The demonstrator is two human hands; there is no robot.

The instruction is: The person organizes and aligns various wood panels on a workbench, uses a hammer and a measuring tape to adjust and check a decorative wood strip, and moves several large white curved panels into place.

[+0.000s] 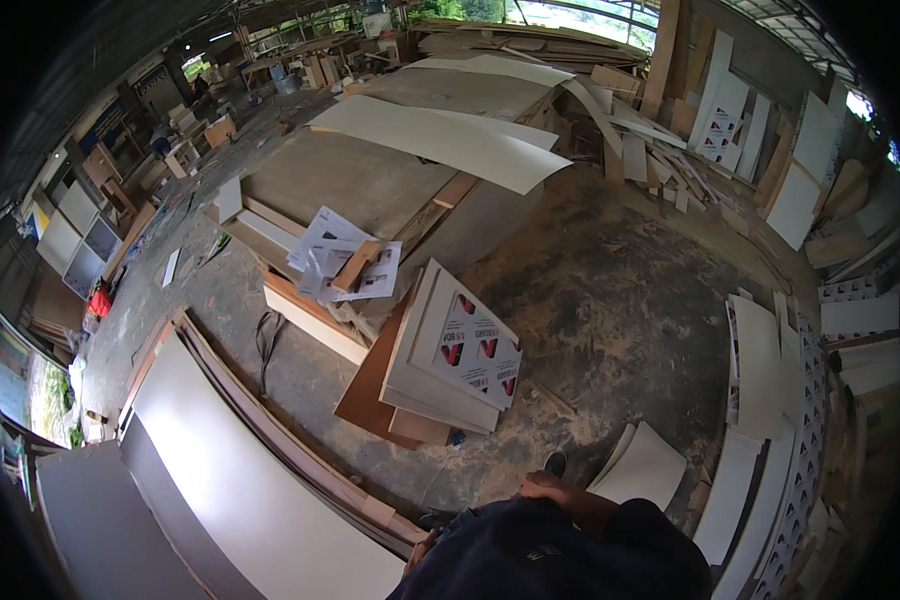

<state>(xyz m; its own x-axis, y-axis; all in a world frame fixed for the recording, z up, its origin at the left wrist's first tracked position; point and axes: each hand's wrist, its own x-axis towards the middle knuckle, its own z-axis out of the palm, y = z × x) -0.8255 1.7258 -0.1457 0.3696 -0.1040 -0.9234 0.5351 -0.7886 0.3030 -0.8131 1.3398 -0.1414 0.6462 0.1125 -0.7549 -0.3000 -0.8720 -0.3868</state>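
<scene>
My right hand (542, 485) is in front of my dark shirt at the bottom, its forearm bent in across my body. Its fingers look curled; what they hold, if anything, is hidden. Of my left hand (422, 549) only a sliver shows at the shirt's left edge, with the fingers out of sight. Ahead of me, several white boards (470, 345) with red and black print lean beside a brown board (378, 385) against a large workbench (355, 180). Nearest my left hand is a long white panel (235, 470) lying low.
Printed paper sheets (335, 250) and a wood offcut (357, 265) lie on the bench, with bent white sheets (450, 140) farther back. White pieces (642, 465) rest on the dusty floor (610, 300) at right. Stacked boards (760, 370) line the right side; a timber pile (530, 50) stands behind.
</scene>
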